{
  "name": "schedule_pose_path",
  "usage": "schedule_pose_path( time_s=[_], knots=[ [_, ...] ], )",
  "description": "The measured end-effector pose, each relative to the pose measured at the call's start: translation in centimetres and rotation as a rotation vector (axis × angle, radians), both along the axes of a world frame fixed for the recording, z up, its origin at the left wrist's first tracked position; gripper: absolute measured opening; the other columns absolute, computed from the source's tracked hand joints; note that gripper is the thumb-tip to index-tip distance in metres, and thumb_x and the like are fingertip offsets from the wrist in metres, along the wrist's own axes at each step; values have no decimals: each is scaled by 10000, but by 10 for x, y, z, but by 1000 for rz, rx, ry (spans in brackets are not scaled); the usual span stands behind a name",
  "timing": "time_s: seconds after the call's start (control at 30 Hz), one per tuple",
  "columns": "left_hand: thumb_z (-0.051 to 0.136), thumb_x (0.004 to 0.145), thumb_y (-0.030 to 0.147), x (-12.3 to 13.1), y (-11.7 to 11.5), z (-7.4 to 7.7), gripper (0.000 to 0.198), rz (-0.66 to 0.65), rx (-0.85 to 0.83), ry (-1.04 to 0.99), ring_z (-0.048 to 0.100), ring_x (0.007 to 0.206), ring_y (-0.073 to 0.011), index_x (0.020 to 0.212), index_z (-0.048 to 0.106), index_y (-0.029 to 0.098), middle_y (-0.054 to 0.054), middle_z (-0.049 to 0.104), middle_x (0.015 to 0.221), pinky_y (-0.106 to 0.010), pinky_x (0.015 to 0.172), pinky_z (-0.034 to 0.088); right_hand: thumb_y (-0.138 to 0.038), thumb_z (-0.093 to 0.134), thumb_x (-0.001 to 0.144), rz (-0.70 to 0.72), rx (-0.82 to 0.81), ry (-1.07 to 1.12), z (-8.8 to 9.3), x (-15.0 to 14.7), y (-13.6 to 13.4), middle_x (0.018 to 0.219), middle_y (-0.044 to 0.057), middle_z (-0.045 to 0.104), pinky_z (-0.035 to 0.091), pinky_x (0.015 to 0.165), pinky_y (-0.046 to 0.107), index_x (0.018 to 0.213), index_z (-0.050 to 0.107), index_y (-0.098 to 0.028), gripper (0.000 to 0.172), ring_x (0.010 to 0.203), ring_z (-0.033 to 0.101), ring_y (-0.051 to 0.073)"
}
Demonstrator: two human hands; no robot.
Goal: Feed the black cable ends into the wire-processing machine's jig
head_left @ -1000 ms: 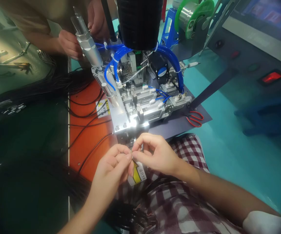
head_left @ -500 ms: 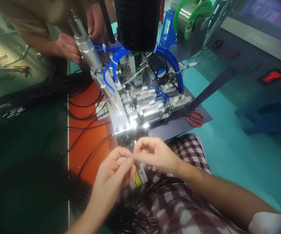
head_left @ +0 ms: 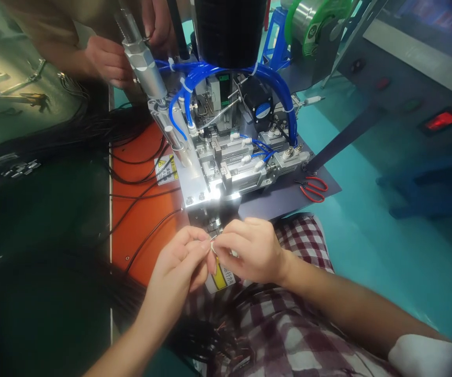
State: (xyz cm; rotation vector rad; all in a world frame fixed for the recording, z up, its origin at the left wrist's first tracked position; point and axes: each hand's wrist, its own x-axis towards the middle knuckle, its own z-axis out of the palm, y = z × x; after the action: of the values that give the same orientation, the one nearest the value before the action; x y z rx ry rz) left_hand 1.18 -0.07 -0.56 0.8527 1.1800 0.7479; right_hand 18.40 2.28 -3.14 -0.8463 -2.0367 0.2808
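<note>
My left hand [head_left: 181,264] and my right hand [head_left: 247,248] meet fingertip to fingertip just in front of a small metal machine [head_left: 218,162] with blue air tubes [head_left: 277,94]. Both pinch a tiny wire end [head_left: 212,246] between thumb and forefinger; what it is exactly is too small to make out. Below my hands sits a yellow-and-white warning sticker [head_left: 220,277], and a bundle of black cables [head_left: 210,340] lies on my checked lap.
Another person's hands [head_left: 108,60] work at the machine's back left. Black cables [head_left: 139,178] cross an orange plate [head_left: 135,209]. Red-handled snips [head_left: 312,189] lie on the dark base at right. A green solder spool [head_left: 312,21] stands behind; a red lit switch [head_left: 440,120] glows at far right.
My hands have stayed pinched together and shifted slightly toward the machine's front edge; the view tilted a little. The other person's hands moved slightly up at the back.
</note>
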Motion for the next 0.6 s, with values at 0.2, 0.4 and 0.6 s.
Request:
schedule_pose_path(
  time_s=[0.2, 0.4, 0.6],
  knots=[
    [610, 909, 393, 3, 1, 4, 203, 9, 24, 22, 292, 424, -38, 926, 539, 204, 49, 593, 582, -195, 447, 226, -276, 614, 826, 74, -1147, 575, 8, -9, -4, 639, -34, 531, 337, 487, 216, 750, 575, -166, 140, 517, 414, 78],
    [675, 843, 432, 4, 2, 4, 269, 28, -9, 107, 295, 416, -36, 902, 576, 189, 31, 601, 583, -193, 441, 216, -275, 638, 815, 81, -1270, 603, 16, -4, -2, 620, -49, 501, 293, 484, 207, 754, 575, -161, 144, 525, 377, 71],
    [746, 757, 454, 2, 2, 1, 304, 95, -86, 176, 229, 414, -38, 798, 616, 182, 111, 335, 421, -186, 444, 227, -269, 639, 815, 109, -1339, 688, 17, -8, -7, 588, -75, 447, 286, 457, 194, 727, 546, -168, 163, 494, 341, 57]
  ],
)
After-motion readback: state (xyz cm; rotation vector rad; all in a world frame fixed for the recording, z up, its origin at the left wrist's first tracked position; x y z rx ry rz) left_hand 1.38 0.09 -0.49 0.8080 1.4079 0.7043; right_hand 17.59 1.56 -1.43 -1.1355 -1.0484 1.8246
